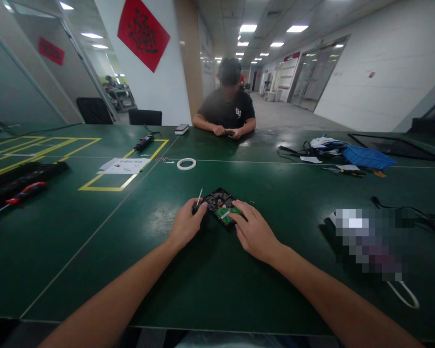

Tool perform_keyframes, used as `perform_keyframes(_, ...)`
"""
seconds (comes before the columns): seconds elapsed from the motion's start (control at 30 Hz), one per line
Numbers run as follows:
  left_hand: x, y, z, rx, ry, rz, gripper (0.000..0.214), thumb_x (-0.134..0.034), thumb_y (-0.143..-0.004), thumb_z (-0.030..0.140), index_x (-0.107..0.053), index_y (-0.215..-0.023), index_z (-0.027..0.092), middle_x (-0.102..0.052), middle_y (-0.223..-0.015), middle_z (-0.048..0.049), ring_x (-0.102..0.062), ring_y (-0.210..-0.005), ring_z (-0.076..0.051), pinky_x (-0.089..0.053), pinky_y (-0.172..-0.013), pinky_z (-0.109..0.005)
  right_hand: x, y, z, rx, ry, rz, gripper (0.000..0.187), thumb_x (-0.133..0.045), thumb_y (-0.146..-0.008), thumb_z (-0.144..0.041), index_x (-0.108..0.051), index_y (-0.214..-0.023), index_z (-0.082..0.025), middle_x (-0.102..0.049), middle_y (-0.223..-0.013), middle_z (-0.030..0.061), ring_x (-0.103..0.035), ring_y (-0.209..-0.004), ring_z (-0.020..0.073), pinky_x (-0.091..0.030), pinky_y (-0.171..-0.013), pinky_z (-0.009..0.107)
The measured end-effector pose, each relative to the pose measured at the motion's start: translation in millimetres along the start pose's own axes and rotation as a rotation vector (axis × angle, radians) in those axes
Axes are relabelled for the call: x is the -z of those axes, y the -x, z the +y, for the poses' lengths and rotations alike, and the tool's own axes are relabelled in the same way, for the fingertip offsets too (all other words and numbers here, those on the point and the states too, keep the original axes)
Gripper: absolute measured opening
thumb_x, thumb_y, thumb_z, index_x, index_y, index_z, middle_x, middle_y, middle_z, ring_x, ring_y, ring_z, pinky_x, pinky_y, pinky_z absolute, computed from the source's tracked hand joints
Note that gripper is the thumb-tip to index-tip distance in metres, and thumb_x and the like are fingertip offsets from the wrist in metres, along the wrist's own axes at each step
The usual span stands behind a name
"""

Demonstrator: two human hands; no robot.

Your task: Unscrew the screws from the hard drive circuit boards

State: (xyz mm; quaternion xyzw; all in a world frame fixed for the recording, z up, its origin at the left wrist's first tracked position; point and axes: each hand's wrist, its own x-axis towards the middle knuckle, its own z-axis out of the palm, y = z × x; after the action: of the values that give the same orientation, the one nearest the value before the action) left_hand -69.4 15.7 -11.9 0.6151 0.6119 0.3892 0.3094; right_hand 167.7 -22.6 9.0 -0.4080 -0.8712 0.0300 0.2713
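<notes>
A black hard drive [217, 197] with a green circuit board [222, 215] on its face is tilted between my hands over the middle of the table. My right hand [257, 232] grips its right side, thumb and fingers bent over the edge and the board. At the left corner of the drive is my left hand [187, 220], closed around the dark handle of a screwdriver [199, 195]. The thin metal shaft sticks up past the thumb. Whether the left fingers also bear on the drive is partly hidden.
A white tape roll [186, 164] and a paper sheet [121, 166] lie beyond my hands. A red-handled screwdriver [27, 192] is at left. On the right are a blue bag [368, 157], pliers [344, 171] and a blurred-out object [366, 241]. Across sits another person [226, 106], holding something dark.
</notes>
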Motion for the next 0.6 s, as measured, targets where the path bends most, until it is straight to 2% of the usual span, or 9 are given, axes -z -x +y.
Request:
perform_keyframes(0.07,-4.9,12.3,14.7,0.004,0.226,0.016,0.049,-0.044,-0.1,0.061,-0.063,-0.118,0.02,-0.054,-0.057,0.0043,-0.051,-0.045,-0.014,-0.041,-0.045,-0.025,-0.9,-1.4,-12.4,-0.061,-0.145,0.1,0.019,-0.059,-0.095,-0.023,-0.062,-0.113,-0.019,-0.062,-0.124,0.0137,-0.061,-0.117,0.0271,-0.053,-0.101,0.047)
perform_keyframes(0.1,-8.8,19.1,22.3,-0.041,0.315,0.03,0.046,-0.045,-0.1,0.06,-0.064,-0.114,0.02,-0.058,-0.062,0.003,-0.055,-0.05,-0.014,-0.045,-0.049,-0.025,-2.5,-1.8,-18.8,-0.08,-0.24,0.119,0.015,-0.062,-0.094,-0.027,-0.061,-0.107,-0.02,-0.064,-0.113,0.0113,-0.064,-0.104,0.024,-0.056,-0.093,0.042)
perform_keyframes(0.17,-17.9,31.9,35.4,-0.17,0.42,0.035,0.04,-0.05,-0.1,0.056,-0.066,-0.106,0.021,-0.07,-0.087,-0.0034,-0.067,-0.08,-0.018,-0.055,-0.073,-0.029,-7.1,-2.0,-29.5,-0.094,-0.404,0.104,0.017,-0.066,-0.091,-0.029,-0.057,-0.103,-0.021,-0.064,-0.1,0.0066,-0.063,-0.089,0.0194,-0.057,-0.08,0.034)
perform_keyframes(0.2,-22.3,37.1,40.0,-0.217,0.449,0.005,0.037,-0.051,-0.101,0.054,-0.067,-0.107,0.021,-0.071,-0.1,-0.0056,-0.068,-0.095,-0.02,-0.055,-0.086,-0.032,-9.4,-1.8,-33.2,-0.102,-0.457,0.094,0.02,-0.066,-0.09,-0.027,-0.055,-0.105,-0.022,-0.064,-0.098,0.0053,-0.063,-0.085,0.0181,-0.057,-0.078,0.033)
perform_keyframes(0.23,-26.2,41.4,43.2,-0.246,0.459,-0.002,0.037,-0.049,-0.102,0.053,-0.067,-0.11,0.022,-0.071,-0.108,-0.0066,-0.067,-0.102,-0.021,-0.054,-0.091,-0.034,-11.5,-1.5,-35.8,-0.114,-0.491,0.093,0.022,-0.066,-0.089,-0.024,-0.054,-0.108,-0.022,-0.063,-0.098,0.0045,-0.063,-0.084,0.0174,-0.056,-0.078,0.032)
perform_keyframes(0.37,-33.7,50.2,45.5,-0.327,0.418,-0.108,0.039,-0.046,-0.103,0.051,-0.065,-0.125,0.024,-0.067,-0.126,-0.0082,-0.062,-0.117,-0.025,-0.049,-0.104,-0.039,-16.3,-1.9,-39.2,-0.148,-0.519,0.133,0.032,-0.065,-0.086,-0.019,-0.052,-0.115,-0.022,-0.065,-0.104,0.0054,-0.064,-0.09,0.0192,-0.055,-0.084,0.034)
perform_keyframes(0.47,-33.6,51.8,43.0,-0.46,0.37,-0.204,0.046,-0.041,-0.105,0.049,-0.054,-0.143,0.026,-0.057,-0.142,-0.0098,-0.054,-0.131,-0.026,-0.04,-0.115,-0.043,-15.6,-4.7,-33.7,-0.067,-0.49,0.103,0.027,-0.063,-0.087,-0.019,-0.053,-0.112,-0.021,-0.066,-0.111,0.0081,-0.064,-0.102,0.0223,-0.054,-0.09,0.036)
perform_keyframes(0.53,-33.3,50.1,39.8,-0.573,0.262,-0.243,0.055,-0.04,-0.105,0.049,-0.039,-0.156,0.026,-0.046,-0.153,-0.0114,-0.044,-0.14,-0.028,-0.035,-0.119,-0.047,-11.1,-6.7,-18.7,-0.047,-0.426,0.1,0.02,-0.057,-0.091,-0.02,-0.055,-0.111,-0.021,-0.066,-0.112,0.0088,-0.064,-0.102,0.0221,-0.053,-0.09,0.036)
perform_keyframes(0.6,-34.4,45.5,34.5,-0.667,0.071,-0.224,0.065,-0.047,-0.103,0.049,-0.029,-0.16,0.026,-0.04,-0.156,-0.0129,-0.038,-0.144,-0.031,-0.033,-0.12,-0.05,-3.1,-7.3,9.1,-0.133,-0.311,0.181,0.016,-0.052,-0.094,-0.02,-0.057,-0.109,-0.021,-0.067,-0.109,0.0088,-0.064,-0.099,0.0216,-0.052,-0.088,0.036)
